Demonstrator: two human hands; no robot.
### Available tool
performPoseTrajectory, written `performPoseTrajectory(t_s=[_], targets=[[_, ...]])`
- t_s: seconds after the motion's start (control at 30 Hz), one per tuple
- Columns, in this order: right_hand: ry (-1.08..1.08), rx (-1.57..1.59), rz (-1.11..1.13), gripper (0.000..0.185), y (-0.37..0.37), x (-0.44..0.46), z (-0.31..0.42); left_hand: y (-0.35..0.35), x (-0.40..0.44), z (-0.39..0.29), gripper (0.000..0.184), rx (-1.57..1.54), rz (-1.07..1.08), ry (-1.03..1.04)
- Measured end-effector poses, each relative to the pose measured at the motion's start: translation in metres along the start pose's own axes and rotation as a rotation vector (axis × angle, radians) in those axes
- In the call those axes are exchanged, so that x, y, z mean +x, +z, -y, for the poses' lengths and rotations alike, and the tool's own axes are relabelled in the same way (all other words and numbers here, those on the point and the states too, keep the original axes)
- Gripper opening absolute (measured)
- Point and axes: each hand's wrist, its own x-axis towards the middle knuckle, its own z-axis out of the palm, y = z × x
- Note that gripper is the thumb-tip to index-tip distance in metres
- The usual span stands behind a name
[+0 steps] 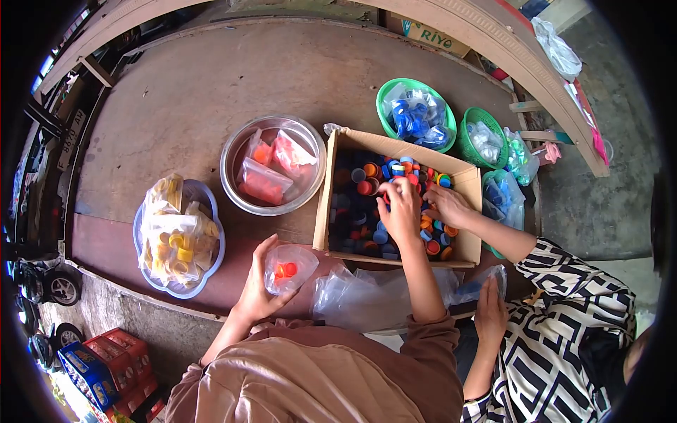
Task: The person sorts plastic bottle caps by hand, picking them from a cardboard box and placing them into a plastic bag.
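**Our left grip (255,292) round a clear bag (302,261), our right grip (402,211) among loose caps (381,237)**

Along the near edge of the counter (176,84), left of its middle, our left grip has thumb and fingers wrapped round the clear bag. A few red caps (286,270) sit inside it, within the curve of those fingers.

Our right grip reaches over the near wall of a cardboard box (323,211), its fingers bent; we cannot tell whether they pinch anything. The loose caps, blue, red, orange and other colours, lie right under and around those fingertips.

Just to its right, a co-worker's hand (451,206) is in the same box. That person's other hand (491,310) is at the near edge, by some flat plastic bags (367,296).

Toward the left edge we have a steel bowl (300,190) holding bags with red contents (262,185), then a pale purple basin (204,197) near the front left corner, heaped with bags of yellow caps (176,243). Toward the right edge, beyond the box, stands a green bowl (385,95) of bags with blue contents (416,116).
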Motion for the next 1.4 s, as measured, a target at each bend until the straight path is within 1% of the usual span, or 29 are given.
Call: performPoseTrajectory(t_s=[0.07, 0.13, 0.2, 0.37, 0.57, 0.67, 0.77, 0.87, 0.9, 1.03, 1.13, 1.17, 1.27, 1.3, 1.4], targets=[[-0.069, 0.192, 0.218, 0.010, 0.000, -0.002, 0.001, 0.000, 0.001, -0.002, 0.093, 0.015, 0.006, 0.010], [-0.028, 0.242, 0.634, 0.011, 0.004, -0.013, 0.003, -0.001, 0.003, -0.009, 0.092, 0.054, 0.027, 0.029], [-0.115, -0.097, 0.714, 0.016, 0.014, -0.024, 0.007, -0.001, 0.004, -0.011, 0.092, 0.074, 0.039, 0.042], [-0.068, -0.295, 0.623, 0.019, 0.007, -0.019, 0.010, -0.001, 0.002, -0.009, 0.092, 0.067, 0.041, 0.041], [-0.174, -0.434, 0.634, 0.018, 0.032, -0.033, -0.006, 0.000, -0.001, -0.007, 0.093, -0.003, 0.020, 0.016], [-0.175, -0.336, 0.613, 0.020, 0.029, -0.031, -0.008, 0.000, -0.002, -0.010, 0.092, -0.008, 0.020, 0.019], [-0.077, -0.069, 0.643, 0.019, 0.007, -0.025, -0.008, -0.001, -0.004, -0.013, 0.091, 0.022, 0.003, 0.049], [0.036, 0.383, 0.492, 0.016, 0.001, -0.029, -0.017, -0.002, -0.007, -0.012, 0.091, 0.019, -0.003, 0.026], [0.020, 0.449, 0.447, 0.018, -0.014, -0.025, -0.009, -0.003, -0.007, -0.013, 0.091, 0.019, -0.003, 0.028], [0.186, 0.936, 0.289, 0.028, -0.031, -0.037, 0.011, -0.002, -0.004, -0.017, 0.090, 0.026, 0.012, 0.065], [0.163, 0.995, 0.338, 0.029, -0.035, -0.044, 0.017, -0.001, -0.003, -0.025, 0.091, 0.077, 0.039, 0.101], [0.152, 0.964, 0.311, 0.033, -0.037, -0.044, 0.022, 0.000, -0.003, -0.028, 0.092, 0.101, 0.048, 0.111], [0.217, 0.831, 0.242, 0.032, -0.043, -0.040, 0.039, 0.002, -0.006, -0.026, 0.091, 0.069, 0.058, 0.103], [0.156, 0.803, 0.199, 0.034, -0.038, -0.041, 0.037, 0.002, -0.007, -0.026, 0.091, 0.083, 0.055, 0.105], [0.147, 0.658, 0.201, 0.035, -0.024, -0.045, 0.030, 0.000, -0.010, -0.024, 0.091, 0.111, 0.045, 0.111]])
